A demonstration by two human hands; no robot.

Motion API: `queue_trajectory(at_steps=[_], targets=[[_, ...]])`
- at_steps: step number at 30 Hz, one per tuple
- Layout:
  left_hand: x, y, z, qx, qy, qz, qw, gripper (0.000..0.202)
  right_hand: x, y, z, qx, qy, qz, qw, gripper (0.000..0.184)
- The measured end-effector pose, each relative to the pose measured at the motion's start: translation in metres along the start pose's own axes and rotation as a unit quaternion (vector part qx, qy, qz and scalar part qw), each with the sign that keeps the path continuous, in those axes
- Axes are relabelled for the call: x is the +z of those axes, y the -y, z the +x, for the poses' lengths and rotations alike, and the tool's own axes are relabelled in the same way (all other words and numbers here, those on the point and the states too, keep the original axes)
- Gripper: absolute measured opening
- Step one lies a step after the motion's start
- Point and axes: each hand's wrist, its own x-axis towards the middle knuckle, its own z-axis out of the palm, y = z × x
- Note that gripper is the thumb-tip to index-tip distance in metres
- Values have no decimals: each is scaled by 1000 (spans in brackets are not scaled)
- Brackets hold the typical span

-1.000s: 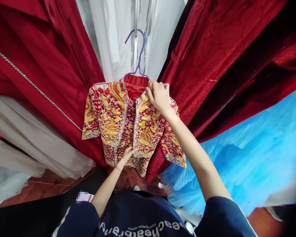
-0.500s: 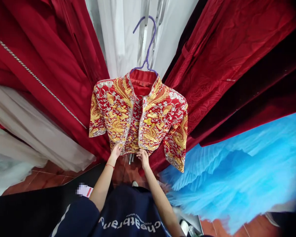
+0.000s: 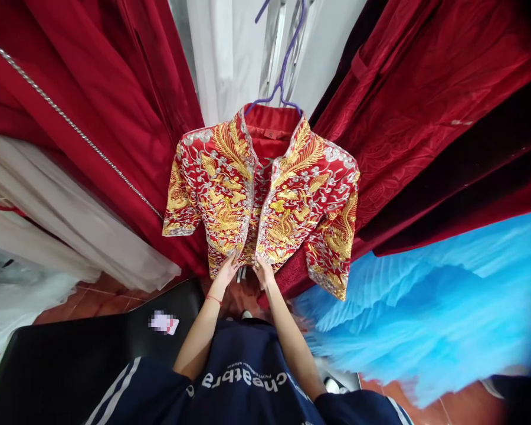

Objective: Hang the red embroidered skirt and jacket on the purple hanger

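A red jacket [image 3: 265, 195] thick with gold and silver embroidery hangs on a purple hanger [image 3: 283, 77], its front facing me. My left hand [image 3: 227, 273] grips the bottom hem of the jacket's left front panel. My right hand [image 3: 263, 273] pinches the hem of the right front panel just beside it. Both hands are closed on the fabric at the centre opening. A thin red cord circles my left wrist.
Dark red gowns [image 3: 425, 106] hang on both sides, one with a silver chain [image 3: 71, 124]. White dresses [image 3: 62, 218] spill at left, a blue tulle skirt [image 3: 425, 307] at right. A black chair [image 3: 71, 360] stands at lower left on reddish floor tiles.
My right hand left the jacket's shoulder and dropped to the bottom hem beside the left hand. The view shifted so the jacket sits higher and more to the right.
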Motion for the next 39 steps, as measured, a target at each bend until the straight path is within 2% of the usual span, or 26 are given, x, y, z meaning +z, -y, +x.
queue_trajectory(at_steps=[4, 11, 18, 22, 26, 33, 39], targets=[[2, 0, -5, -8, 25, -17, 1000, 26, 7, -2, -3, 2, 16, 6, 1000, 39], [9, 1, -14, -23, 29, -47, 998, 27, 10, 0, -9, -17, -4, 23, 1000, 31], [19, 2, -22, -56, 35, -79, 995, 14, 20, -1, -29, -47, -1, 19, 999, 23], [20, 9, -28, -72, 53, -87, 992, 9, 25, -5, -38, -71, 1, 25, 997, 31], [20, 14, -30, -88, 58, -91, 990, 15, 26, -9, -41, -96, -11, 32, 995, 40], [18, 16, -32, -103, 62, -92, 988, 19, 20, -9, -41, -111, -17, 19, 994, 40], [19, 13, -34, -103, 54, -82, 990, 15, 17, -9, -40, -114, -11, 9, 993, 40]])
